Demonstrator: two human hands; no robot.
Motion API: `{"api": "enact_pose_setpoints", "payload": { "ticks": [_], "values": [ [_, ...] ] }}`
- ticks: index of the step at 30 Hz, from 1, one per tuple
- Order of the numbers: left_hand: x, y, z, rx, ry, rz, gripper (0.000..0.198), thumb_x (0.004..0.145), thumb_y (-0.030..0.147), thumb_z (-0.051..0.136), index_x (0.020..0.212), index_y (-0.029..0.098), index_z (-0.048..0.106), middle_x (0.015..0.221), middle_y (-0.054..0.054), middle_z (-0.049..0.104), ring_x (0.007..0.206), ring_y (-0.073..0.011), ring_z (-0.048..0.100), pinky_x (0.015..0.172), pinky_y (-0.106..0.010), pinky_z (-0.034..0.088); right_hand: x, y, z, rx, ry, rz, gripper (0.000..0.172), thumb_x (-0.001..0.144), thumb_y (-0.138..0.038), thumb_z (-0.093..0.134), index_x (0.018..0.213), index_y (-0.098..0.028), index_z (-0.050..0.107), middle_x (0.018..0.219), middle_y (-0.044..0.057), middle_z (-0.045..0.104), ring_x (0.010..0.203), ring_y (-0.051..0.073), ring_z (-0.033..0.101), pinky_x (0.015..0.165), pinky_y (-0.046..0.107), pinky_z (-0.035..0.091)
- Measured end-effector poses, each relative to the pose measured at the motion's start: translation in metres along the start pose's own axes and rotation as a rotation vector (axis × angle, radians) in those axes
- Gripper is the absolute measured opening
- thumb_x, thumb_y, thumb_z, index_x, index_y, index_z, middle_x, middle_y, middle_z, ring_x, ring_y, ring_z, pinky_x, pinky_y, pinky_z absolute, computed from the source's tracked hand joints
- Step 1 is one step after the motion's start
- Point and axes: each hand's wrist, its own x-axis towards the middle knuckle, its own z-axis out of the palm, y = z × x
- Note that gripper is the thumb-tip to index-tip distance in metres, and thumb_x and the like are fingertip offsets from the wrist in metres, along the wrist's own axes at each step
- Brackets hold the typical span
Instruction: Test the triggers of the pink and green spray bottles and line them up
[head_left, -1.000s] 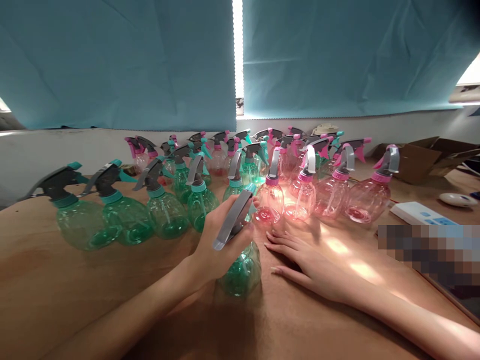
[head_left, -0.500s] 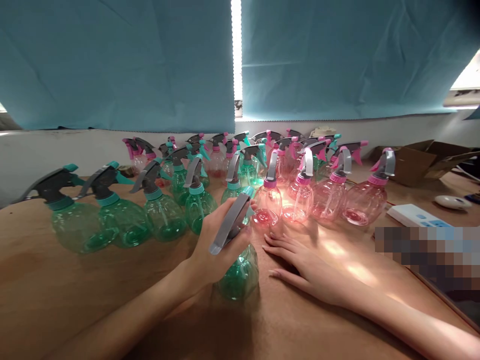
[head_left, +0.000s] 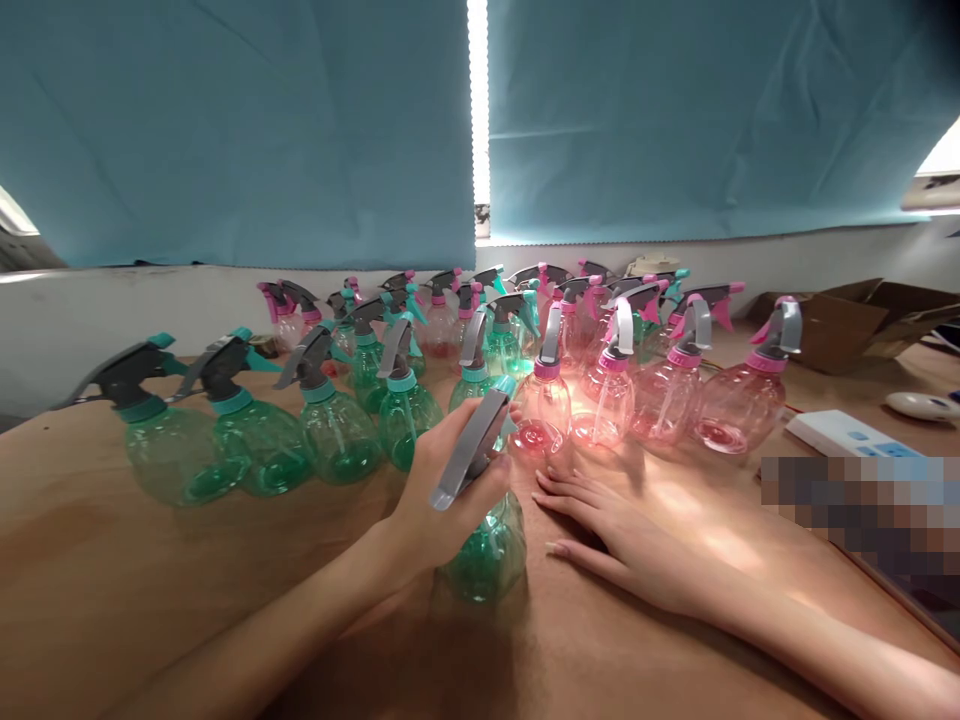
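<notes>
My left hand (head_left: pixel 442 485) is wrapped round the neck of a green spray bottle (head_left: pixel 486 555) with a grey lever and teal nozzle. The bottle stands near the front of the wooden table (head_left: pixel 360 650); its collar is hidden by my fingers. My right hand (head_left: pixel 615 535) lies palm down on the wood to the right, fingers stretched out and holding nothing. Just beyond its fingertips stands a pink spray bottle (head_left: pixel 540 410). Behind my left hand, the nearest of the other green bottles is a green spray bottle (head_left: pixel 409 410) with a teal collar.
Several green bottles (head_left: pixel 259 445) line the left, and several pink bottles (head_left: pixel 739 400) the right, with more mixed rows behind. At the right are an open cardboard box (head_left: pixel 847 320), a white computer mouse (head_left: pixel 919 405) and a white-and-blue box (head_left: pixel 847 435). Blue curtains (head_left: pixel 240 130) hang behind.
The whole view has shifted slightly, so everything sits a little further right in the picture. Both hands keep the same pose, the left one still round the green bottle.
</notes>
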Motion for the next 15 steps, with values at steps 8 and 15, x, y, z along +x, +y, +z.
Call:
{"api": "enact_pose_setpoints", "payload": {
  "ticks": [8, 15],
  "values": [
    [-0.0005, 0.0038, 0.0009, -0.012, -0.003, -0.017, 0.024, 0.086, 0.023, 0.051, 0.108, 0.018, 0.059, 0.081, -0.002, 0.053, 0.081, -0.0192, 0.06, 0.067, -0.03, 0.048, 0.0, 0.0026, 0.0022, 0.009, 0.005, -0.004, 0.056, 0.098, -0.055, 0.042, 0.141, -0.02, 0.053, 0.149, 0.009, 0.048, 0.141, 0.03, 0.037, 0.115, 0.053, 0.031],
    [0.0009, 0.0042, 0.001, -0.012, 0.001, -0.014, 0.004, 0.085, 0.023, 0.051, 0.088, 0.021, 0.053, 0.076, 0.0, 0.052, 0.07, -0.0166, 0.055, 0.065, -0.031, 0.046, -0.0002, 0.0045, 0.004, 0.003, 0.043, -0.016, 0.055, 0.097, -0.056, 0.044, 0.139, -0.021, 0.055, 0.148, 0.01, 0.049, 0.138, 0.031, 0.041, 0.113, 0.054, 0.034]
  ]
}}
